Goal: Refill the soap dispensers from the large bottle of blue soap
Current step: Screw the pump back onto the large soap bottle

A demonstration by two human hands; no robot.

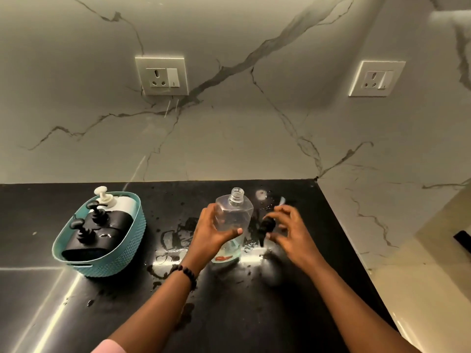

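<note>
A large clear bottle [235, 212] stands uncapped on the black counter [254, 314], nearly empty, with a thin layer of pale liquid at its base. My left hand [212, 234] grips its left side, thumb across the front. To the right of the bottle, my right hand [285, 229] pinches a black cap or pump part [266, 229], slightly blurred. A teal basket [119, 253] at the left holds two black soap dispensers [102, 230] and a white one [114, 201], all with pumps on.
The counter is wet, with puddles and smears around the bottle [173, 240]. A marble wall carries two sockets [163, 76] [377, 79]. The counter ends at a corner on the right, beside a lower pale surface [420, 289].
</note>
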